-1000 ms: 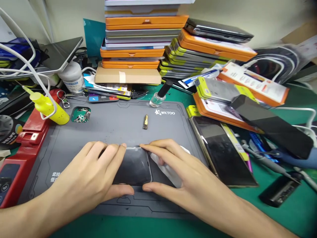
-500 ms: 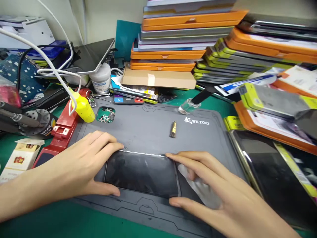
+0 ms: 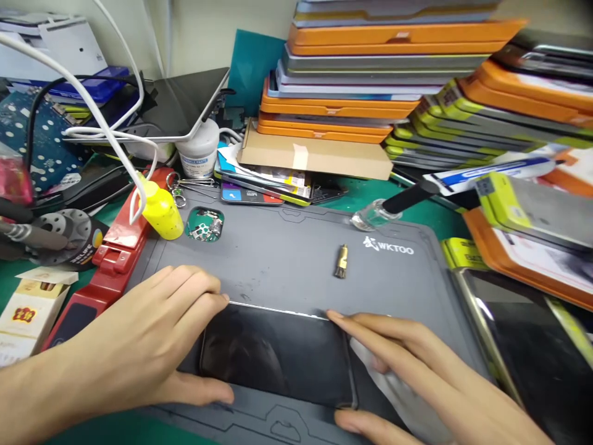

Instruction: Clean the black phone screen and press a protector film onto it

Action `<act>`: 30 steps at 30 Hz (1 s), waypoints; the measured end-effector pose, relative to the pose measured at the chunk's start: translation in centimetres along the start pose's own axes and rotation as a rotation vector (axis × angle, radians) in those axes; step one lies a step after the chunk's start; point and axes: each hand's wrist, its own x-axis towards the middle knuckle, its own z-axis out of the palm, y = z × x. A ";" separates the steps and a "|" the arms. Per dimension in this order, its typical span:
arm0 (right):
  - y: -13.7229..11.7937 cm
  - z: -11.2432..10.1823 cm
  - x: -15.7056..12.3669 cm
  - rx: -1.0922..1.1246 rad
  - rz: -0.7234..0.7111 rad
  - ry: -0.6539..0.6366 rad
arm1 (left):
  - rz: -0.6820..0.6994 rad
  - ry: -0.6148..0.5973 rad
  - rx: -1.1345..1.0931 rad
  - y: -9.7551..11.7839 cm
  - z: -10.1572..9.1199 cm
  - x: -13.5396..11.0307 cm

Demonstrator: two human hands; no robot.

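Note:
A black smartphone (image 3: 278, 358) lies screen up on the grey work mat (image 3: 278, 259), its long side running across my view. My left hand (image 3: 160, 334) grips its left end, fingers at the far edge and thumb at the near edge. At the other end, my right hand (image 3: 417, 371) spans the phone the same way, index fingertip on the far corner and thumb by the near corner. A whitish cloth or film (image 3: 393, 389) is partly hidden under my right hand. Beyond the phone lies a small brush head (image 3: 341, 262) with a gold ferrule.
A glass bottle with a black cap (image 3: 380, 213) leans at the mat's back right. Small metal parts sit in the mat's recess (image 3: 204, 224). A yellow bottle (image 3: 162, 210) and red tool (image 3: 111, 259) stand left. Stacked orange cases (image 3: 343, 111) rise behind; another phone (image 3: 523, 346) lies right.
The whole scene has shifted down and slightly right as my head moved. Both hands keep their places at the phone's ends, with no clear change of grip.

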 end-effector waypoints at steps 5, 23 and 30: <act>-1.6 -1.6 1.5 0.000 -0.008 0.001 | -0.011 0.019 -0.001 -0.3 1.3 -1.1; -2.1 -2.1 2.1 -0.068 -0.001 -0.028 | 0.036 0.051 -0.006 -1.2 2.1 -1.3; -1.8 -2.0 1.9 -0.008 0.013 -0.061 | 0.050 0.069 0.015 -1.0 1.4 -0.5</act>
